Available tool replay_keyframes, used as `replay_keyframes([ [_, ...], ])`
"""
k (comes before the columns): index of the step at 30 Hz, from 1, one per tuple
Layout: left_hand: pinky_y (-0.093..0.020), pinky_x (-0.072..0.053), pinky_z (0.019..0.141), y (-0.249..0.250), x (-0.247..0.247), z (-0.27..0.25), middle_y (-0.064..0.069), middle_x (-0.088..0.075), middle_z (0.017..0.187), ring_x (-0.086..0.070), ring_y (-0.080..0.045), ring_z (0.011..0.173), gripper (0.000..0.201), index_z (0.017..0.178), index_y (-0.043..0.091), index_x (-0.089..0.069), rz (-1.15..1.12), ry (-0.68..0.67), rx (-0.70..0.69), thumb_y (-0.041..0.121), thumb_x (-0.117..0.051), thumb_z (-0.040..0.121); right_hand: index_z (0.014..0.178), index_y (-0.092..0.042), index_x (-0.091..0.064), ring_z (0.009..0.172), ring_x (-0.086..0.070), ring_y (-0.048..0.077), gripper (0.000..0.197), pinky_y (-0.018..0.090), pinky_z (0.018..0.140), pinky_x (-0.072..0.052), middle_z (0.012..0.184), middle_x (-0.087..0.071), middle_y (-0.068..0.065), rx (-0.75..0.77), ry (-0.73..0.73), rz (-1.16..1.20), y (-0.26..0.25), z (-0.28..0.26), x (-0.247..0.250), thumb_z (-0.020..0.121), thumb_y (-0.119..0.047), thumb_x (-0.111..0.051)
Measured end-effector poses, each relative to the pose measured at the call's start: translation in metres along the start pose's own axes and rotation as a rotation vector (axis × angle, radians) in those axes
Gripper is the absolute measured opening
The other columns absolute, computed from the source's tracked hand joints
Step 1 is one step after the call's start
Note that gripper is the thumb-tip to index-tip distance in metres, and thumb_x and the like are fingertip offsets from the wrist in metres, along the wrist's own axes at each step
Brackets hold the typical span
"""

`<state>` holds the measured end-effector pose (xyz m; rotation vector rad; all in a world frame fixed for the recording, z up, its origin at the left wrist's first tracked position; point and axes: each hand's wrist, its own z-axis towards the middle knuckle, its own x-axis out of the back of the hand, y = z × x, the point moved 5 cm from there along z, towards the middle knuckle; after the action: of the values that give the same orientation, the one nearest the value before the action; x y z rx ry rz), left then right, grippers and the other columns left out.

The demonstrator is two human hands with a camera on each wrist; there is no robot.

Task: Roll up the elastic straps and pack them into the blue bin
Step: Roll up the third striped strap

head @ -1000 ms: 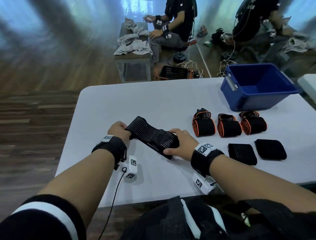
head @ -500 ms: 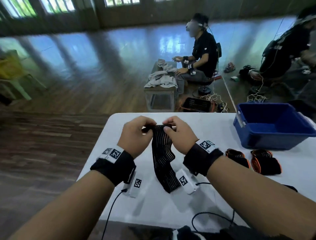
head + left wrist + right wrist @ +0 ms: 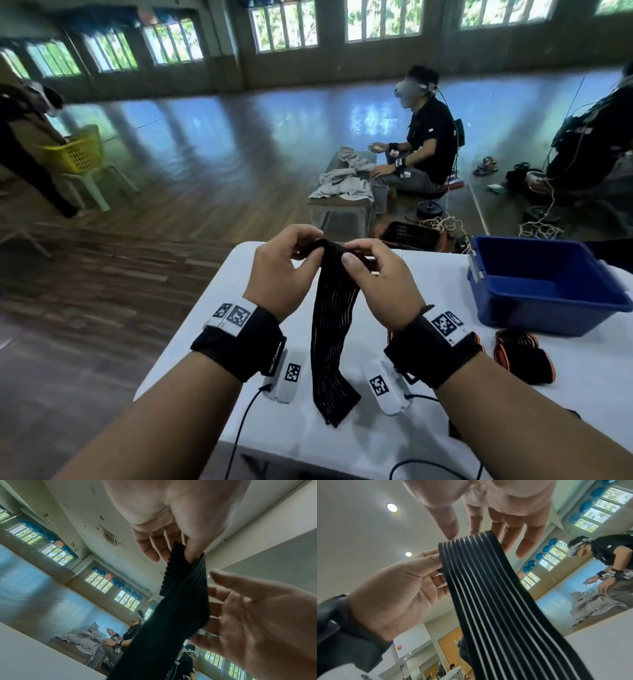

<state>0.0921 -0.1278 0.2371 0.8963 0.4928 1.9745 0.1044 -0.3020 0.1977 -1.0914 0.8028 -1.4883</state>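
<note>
A black elastic strap (image 3: 334, 325) with thin pale stripes hangs from my two hands, its lower end lying on the white table (image 3: 342, 442). My left hand (image 3: 308, 246) pinches the strap's top edge from the left, thumb against fingers, which the left wrist view also shows: left hand (image 3: 185, 551), strap (image 3: 180, 601). My right hand (image 3: 352, 253) pinches the same top edge from the right. In the right wrist view the right hand (image 3: 471, 532) holds the strap (image 3: 488, 595) at its upper end. The blue bin (image 3: 548, 308) stands open at the table's far right.
A rolled strap with orange edges (image 3: 524, 356) lies in front of the bin, and another shows behind my right wrist. Cables trail over the table's near edge. Beyond the table a seated person (image 3: 424, 144) works at a bench with grey cloths (image 3: 342, 185). A yellow chair (image 3: 82, 157) stands far left.
Both hands lifted the strap off the table and brought its top end together, so it now hangs down. The head view has tilted upward.
</note>
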Motion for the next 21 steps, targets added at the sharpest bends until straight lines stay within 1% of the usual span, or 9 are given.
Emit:
replay_keyframes([
  [3, -0.017, -0.052, 0.074, 0.007, -0.005, -0.001, 0.012, -0.073, 0.088, -0.069, -0.008, 0.079, 0.017, 0.099, 0.016, -0.07, 0.018, 0.014, 0.033, 0.009, -0.075, 0.085, 0.111, -0.035, -0.063, 0.099, -0.067, 0.004, 0.043, 0.035, 0.087, -0.056, 0.107, -0.07, -0.011, -0.029, -0.102, 0.015, -0.003, -0.012, 0.006, 0.076, -0.059, -0.07],
  [5, -0.012, -0.048, 0.069, 0.009, -0.008, -0.001, 0.011, -0.073, 0.088, -0.068, -0.006, 0.08, 0.016, 0.1, 0.016, -0.07, 0.021, 0.014, 0.066, 0.011, -0.075, 0.085, 0.113, -0.033, -0.064, 0.097, -0.068, 0.004, 0.047, 0.036, 0.086, -0.057, 0.104, -0.071, -0.012, -0.045, -0.128, 0.033, -0.004, -0.017, 0.009, 0.072, -0.051, -0.078],
  [7, -0.012, -0.047, 0.066, 0.01, -0.013, -0.001, 0.011, -0.072, 0.088, -0.067, -0.004, 0.079, 0.015, 0.101, 0.017, -0.07, 0.017, -0.003, 0.089, 0.015, -0.075, 0.087, 0.112, -0.028, -0.066, 0.094, -0.07, 0.008, 0.038, 0.042, 0.087, -0.058, 0.099, -0.073, -0.01, -0.05, -0.095, 0.069, -0.004, -0.016, 0.011, 0.077, -0.033, -0.08],
  [10, -0.029, -0.058, 0.063, 0.003, -0.022, -0.001, 0.012, -0.071, 0.086, -0.068, -0.008, 0.072, 0.015, 0.104, 0.023, -0.067, -0.011, -0.042, 0.16, 0.024, -0.073, 0.089, 0.105, -0.02, -0.069, 0.089, -0.072, 0.017, 0.022, 0.047, 0.085, -0.059, 0.094, -0.074, -0.002, -0.066, -0.047, 0.134, -0.002, -0.012, 0.014, 0.084, -0.016, -0.075],
  [12, -0.044, -0.061, 0.059, -0.002, -0.026, 0.0, 0.004, -0.073, 0.087, -0.071, -0.019, 0.073, 0.02, 0.106, 0.023, -0.066, -0.116, -0.089, 0.236, 0.025, -0.073, 0.087, 0.103, -0.016, -0.069, 0.086, -0.072, 0.018, 0.017, 0.046, 0.083, -0.059, 0.092, -0.074, 0.003, -0.08, -0.024, 0.154, -0.001, -0.01, 0.015, 0.087, -0.012, -0.073],
  [14, -0.044, -0.062, 0.064, -0.005, -0.029, 0.002, -0.004, -0.075, 0.091, -0.071, -0.026, 0.079, 0.027, 0.106, 0.023, -0.065, -0.228, -0.124, 0.266, 0.02, -0.075, 0.081, 0.102, -0.012, -0.069, 0.083, -0.071, 0.016, 0.014, 0.042, 0.081, -0.059, 0.091, -0.074, 0.007, -0.09, -0.007, 0.156, 0.0, -0.01, 0.016, 0.089, -0.009, -0.071],
  [16, -0.038, -0.058, 0.067, -0.006, -0.028, 0.007, -0.004, -0.074, 0.088, -0.069, -0.02, 0.076, 0.026, 0.099, 0.02, -0.067, -0.277, -0.143, 0.259, 0.008, -0.078, 0.078, 0.104, -0.009, -0.068, 0.084, -0.07, 0.017, 0.015, 0.042, 0.081, -0.059, 0.093, -0.074, 0.01, -0.11, -0.012, 0.17, 0.003, -0.009, 0.015, 0.09, -0.008, -0.07],
  [18, -0.031, -0.055, 0.064, -0.006, -0.025, 0.013, -0.002, -0.073, 0.081, -0.068, -0.014, 0.07, 0.021, 0.091, 0.017, -0.069, -0.254, -0.158, 0.236, 0.002, -0.078, 0.079, 0.11, -0.012, -0.067, 0.09, -0.071, 0.016, 0.021, 0.041, 0.084, -0.058, 0.098, -0.074, 0.008, -0.115, -0.014, 0.171, 0.003, -0.008, 0.013, 0.089, -0.016, -0.072],
  [21, -0.035, -0.058, 0.069, -0.005, -0.02, 0.023, 0.002, -0.073, 0.078, -0.071, -0.017, 0.074, 0.012, 0.088, 0.019, -0.071, -0.199, -0.203, 0.188, 0.014, -0.075, 0.078, 0.12, -0.028, -0.06, 0.103, -0.067, 0.009, 0.05, 0.037, 0.089, -0.056, 0.11, -0.069, -0.006, -0.089, 0.047, 0.066, -0.004, -0.003, 0.011, 0.077, -0.051, -0.073],
])
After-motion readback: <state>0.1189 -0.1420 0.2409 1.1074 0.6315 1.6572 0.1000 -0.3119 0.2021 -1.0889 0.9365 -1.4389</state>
